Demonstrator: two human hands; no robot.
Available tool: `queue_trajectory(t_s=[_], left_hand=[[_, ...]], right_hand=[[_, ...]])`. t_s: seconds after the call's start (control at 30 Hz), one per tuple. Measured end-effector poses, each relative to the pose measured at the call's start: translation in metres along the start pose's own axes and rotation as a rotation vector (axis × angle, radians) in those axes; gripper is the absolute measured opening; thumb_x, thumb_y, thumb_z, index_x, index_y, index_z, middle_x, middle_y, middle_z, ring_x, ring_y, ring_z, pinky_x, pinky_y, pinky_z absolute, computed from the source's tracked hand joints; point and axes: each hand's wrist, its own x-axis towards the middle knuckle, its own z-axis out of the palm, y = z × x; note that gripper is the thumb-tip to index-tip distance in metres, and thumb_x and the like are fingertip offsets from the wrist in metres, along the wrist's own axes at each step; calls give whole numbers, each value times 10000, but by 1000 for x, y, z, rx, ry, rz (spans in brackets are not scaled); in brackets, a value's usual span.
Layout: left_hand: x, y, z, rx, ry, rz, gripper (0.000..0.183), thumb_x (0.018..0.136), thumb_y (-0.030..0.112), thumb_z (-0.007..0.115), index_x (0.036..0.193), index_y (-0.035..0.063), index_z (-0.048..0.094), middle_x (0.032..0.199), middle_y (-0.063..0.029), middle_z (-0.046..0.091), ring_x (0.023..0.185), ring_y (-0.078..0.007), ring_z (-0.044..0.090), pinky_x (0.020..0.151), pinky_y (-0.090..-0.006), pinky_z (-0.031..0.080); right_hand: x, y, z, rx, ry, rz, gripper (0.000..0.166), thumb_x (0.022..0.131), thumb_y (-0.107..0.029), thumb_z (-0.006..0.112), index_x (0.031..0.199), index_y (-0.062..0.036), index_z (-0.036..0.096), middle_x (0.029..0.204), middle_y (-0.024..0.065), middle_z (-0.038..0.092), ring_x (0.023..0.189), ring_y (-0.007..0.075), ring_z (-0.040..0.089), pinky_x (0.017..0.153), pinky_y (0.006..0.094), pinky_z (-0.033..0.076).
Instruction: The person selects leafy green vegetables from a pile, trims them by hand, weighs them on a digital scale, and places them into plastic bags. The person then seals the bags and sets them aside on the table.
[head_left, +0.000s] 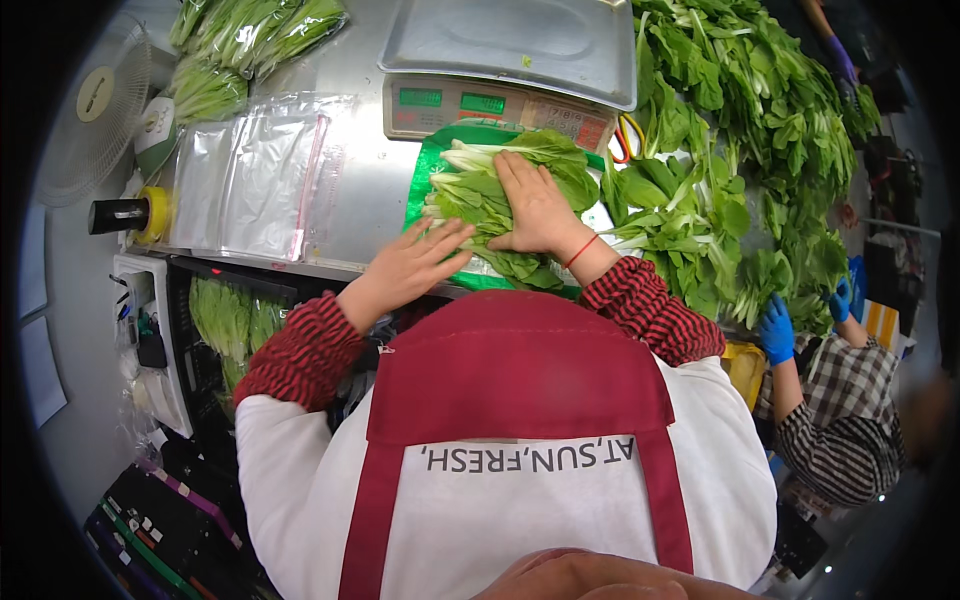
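A bunch of leafy greens with white stems (480, 187) lies on a green and clear plastic bag (421, 196) in front of me, stems toward the left. My right hand (536, 204) rests flat on top of the leaves, its fingers spread a little. At the stem end, my left hand (416, 262) has its fingers apart, the tips at the lower edge of the greens; it grips nothing. Just beyond the bag stands a digital scale (499, 112) with a metal tray (517, 37). Scissors with red and yellow handles (628, 139) lie right of the scale.
Loose greens (750, 112) cover the right side of the table. Clear plastic bags (262, 180) are stacked at left, near bagged greens (255, 34), a tape roll (154, 215) and a fan (94, 97). A co-worker's blue-gloved hands (776, 330) are at the far right.
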Motion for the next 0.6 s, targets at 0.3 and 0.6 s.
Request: queue_trajectory(t_s=[0.3,0.6], left_hand=[[37,-1,18,-241,168,-206,116,739,144,596,770,54,529,1188,-123,527,1142,-270,483,956,-451,370],[43,0,16,-212,211,-238,162,706,158,648,786,67,541,1087,-74,574,1072,-236,525,944,-413,388]], right_hand=[[-26,-14,8,69,-39,-104,720,693,-271,657,1271,29,348,1339,235,337,1256,368,315,1013,515,263],[71,15,-17,-234,-76,101,349,715,-272,633,952,-18,605,918,173,609,837,329,601,738,434,471]])
